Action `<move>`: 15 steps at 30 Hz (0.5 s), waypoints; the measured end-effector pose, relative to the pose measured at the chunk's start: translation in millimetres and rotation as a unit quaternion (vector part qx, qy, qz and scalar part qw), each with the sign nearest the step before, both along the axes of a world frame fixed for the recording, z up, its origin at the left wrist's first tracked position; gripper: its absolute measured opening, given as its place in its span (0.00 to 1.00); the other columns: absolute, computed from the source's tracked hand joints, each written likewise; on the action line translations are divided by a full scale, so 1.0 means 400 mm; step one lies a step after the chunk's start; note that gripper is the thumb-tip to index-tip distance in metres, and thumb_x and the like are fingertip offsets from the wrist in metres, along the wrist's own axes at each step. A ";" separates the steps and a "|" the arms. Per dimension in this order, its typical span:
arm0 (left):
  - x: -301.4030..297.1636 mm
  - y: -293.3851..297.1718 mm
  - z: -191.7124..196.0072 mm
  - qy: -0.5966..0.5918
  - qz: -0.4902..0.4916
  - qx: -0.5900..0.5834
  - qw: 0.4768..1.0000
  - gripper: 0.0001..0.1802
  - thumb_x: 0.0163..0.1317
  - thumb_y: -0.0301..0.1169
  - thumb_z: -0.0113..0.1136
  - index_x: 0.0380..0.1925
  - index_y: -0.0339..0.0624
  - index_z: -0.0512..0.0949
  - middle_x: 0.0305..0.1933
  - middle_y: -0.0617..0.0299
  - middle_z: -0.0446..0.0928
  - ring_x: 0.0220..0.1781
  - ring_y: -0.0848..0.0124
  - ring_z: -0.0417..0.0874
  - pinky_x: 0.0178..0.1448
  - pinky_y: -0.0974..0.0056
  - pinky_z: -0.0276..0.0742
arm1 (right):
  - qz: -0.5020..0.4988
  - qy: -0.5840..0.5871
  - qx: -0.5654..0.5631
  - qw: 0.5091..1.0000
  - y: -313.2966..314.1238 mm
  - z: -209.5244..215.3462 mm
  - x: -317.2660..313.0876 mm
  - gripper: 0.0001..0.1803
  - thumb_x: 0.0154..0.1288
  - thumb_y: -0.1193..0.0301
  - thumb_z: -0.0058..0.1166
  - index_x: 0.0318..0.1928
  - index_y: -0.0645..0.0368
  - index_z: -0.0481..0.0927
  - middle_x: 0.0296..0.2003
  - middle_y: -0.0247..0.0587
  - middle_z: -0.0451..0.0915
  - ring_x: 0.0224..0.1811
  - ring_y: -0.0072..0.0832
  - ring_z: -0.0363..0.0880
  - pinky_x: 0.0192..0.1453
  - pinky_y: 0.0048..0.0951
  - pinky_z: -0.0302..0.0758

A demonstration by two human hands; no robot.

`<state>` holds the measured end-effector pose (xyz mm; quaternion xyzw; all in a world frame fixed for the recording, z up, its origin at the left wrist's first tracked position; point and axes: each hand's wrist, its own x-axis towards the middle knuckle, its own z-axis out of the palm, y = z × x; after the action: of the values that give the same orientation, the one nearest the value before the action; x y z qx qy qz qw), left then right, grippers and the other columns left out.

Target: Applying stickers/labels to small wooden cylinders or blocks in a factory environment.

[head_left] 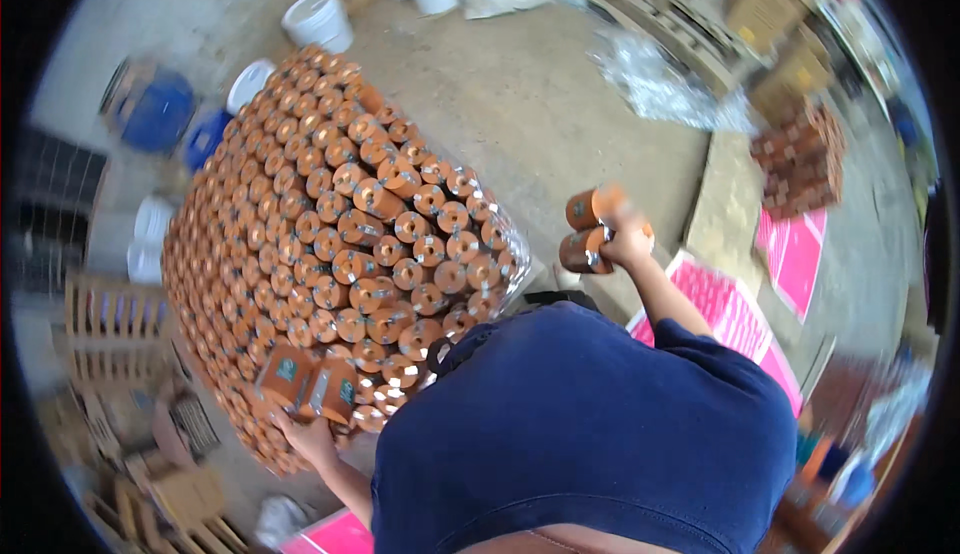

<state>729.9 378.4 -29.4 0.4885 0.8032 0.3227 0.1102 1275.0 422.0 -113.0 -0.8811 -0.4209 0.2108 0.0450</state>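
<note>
A large heap of orange-brown rolls (285,219), many with a hole in the end, spreads out on my left. At the heap's near edge my left hand (305,436) is closed on two rolls (308,386), side by side, each with a small dark mark on its side. Out to the right, above the floor and apart from the heap, my right hand (628,239) grips a bunch of similar rolls (586,252). At least two show there; fingers and blur hide the rest.
Pink-and-white printed sheets (715,299) lie to my right, with a stack of brown-orange pieces (800,159) beyond. Clear plastic wrap (665,79) lies on the far floor. White buckets (318,22) and a blue drum (155,109) stand behind the heap; wooden pallets (110,319) are at left.
</note>
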 end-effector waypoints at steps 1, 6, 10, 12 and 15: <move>0.055 0.005 -0.003 0.010 0.010 0.016 1.000 0.37 0.39 0.19 0.58 0.54 0.31 0.59 0.47 0.50 0.68 0.48 0.62 0.70 0.53 0.65 0.64 | 0.021 -0.002 -0.020 1.000 0.025 0.007 0.038 0.40 0.33 0.66 0.56 0.56 0.37 0.63 0.51 0.42 0.63 0.54 0.37 0.66 0.55 0.51 0.60; 0.329 0.032 0.053 -0.100 0.038 -0.003 0.994 0.30 0.38 0.13 0.52 0.48 0.35 0.64 0.40 0.55 0.73 0.42 0.69 0.73 0.44 0.69 0.69 | 0.144 -0.017 -0.075 0.987 0.149 0.020 0.191 0.40 0.33 0.66 0.58 0.56 0.39 0.64 0.52 0.41 0.63 0.56 0.36 0.64 0.56 0.50 0.58; 0.461 0.072 0.045 -0.079 0.035 -0.025 0.996 0.27 0.38 0.19 0.60 0.43 0.33 0.66 0.34 0.56 0.74 0.36 0.68 0.76 0.41 0.66 0.72 | 0.178 -0.052 -0.068 0.980 0.230 0.025 0.264 0.43 0.35 0.66 0.57 0.59 0.41 0.60 0.59 0.45 0.55 0.61 0.39 0.58 0.59 0.46 0.60; 0.507 0.090 0.015 -0.228 0.021 0.053 0.972 0.30 0.36 0.20 0.62 0.46 0.34 0.66 0.36 0.54 0.73 0.39 0.66 0.75 0.40 0.66 0.72 | 0.201 -0.047 -0.014 0.978 0.259 0.023 0.268 0.42 0.34 0.70 0.57 0.58 0.43 0.62 0.50 0.43 0.63 0.51 0.38 0.68 0.52 0.38 0.68; 0.541 0.120 -0.025 -0.104 0.004 0.007 0.995 0.35 0.33 0.21 0.61 0.49 0.41 0.67 0.44 0.52 0.71 0.43 0.57 0.74 0.46 0.60 0.71 | 0.239 -0.035 0.027 0.970 0.318 0.061 0.230 0.41 0.34 0.70 0.56 0.57 0.43 0.63 0.48 0.40 0.65 0.50 0.35 0.68 0.52 0.43 0.65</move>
<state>946.3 426.5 -39.3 0.4496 0.7871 0.3779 0.1885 1366.9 549.3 -88.4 -0.7600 -0.6266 0.1724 0.0024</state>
